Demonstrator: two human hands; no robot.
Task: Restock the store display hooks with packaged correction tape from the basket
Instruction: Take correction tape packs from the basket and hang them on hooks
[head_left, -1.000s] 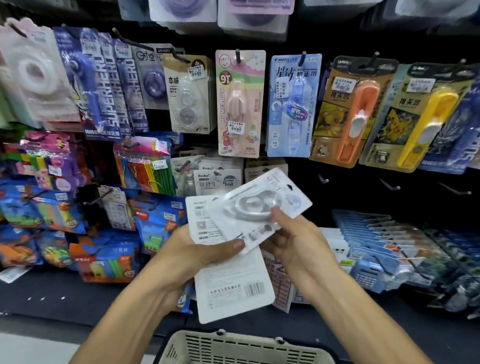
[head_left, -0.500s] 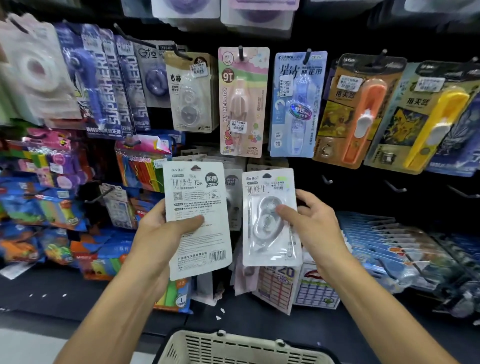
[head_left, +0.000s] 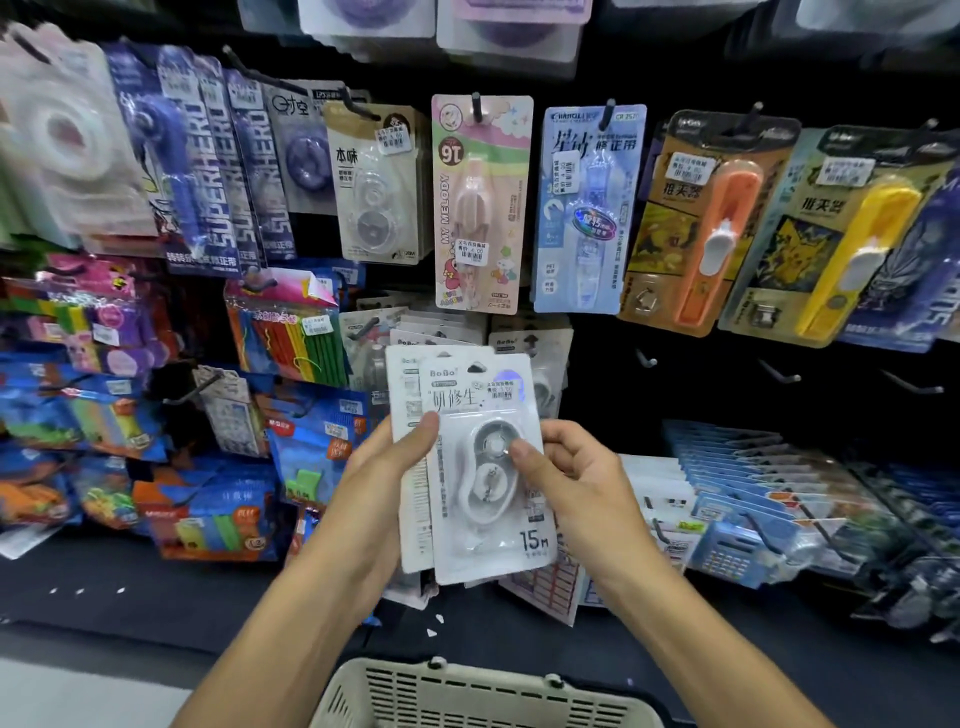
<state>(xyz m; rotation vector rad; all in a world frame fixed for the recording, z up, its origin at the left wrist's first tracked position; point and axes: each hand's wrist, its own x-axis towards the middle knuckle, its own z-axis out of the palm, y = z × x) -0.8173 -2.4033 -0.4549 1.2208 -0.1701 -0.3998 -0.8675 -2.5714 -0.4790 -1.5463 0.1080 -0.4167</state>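
Both hands meet in front of the display. Left hand (head_left: 382, 483) grips a stack of two white packs, thumb pressed on the front correction tape pack (head_left: 485, 467), which stands upright and overlaps the rear pack (head_left: 408, 415). Right hand (head_left: 576, 483) pinches the front pack's right edge, thumb on its clear blister. Bare hooks (head_left: 779, 373) jut from the dark panel to the right. Below, the basket (head_left: 467, 696) rim shows.

Bright even store light, blurred bowed wide-angle edges, sharp centre, glossy glare.
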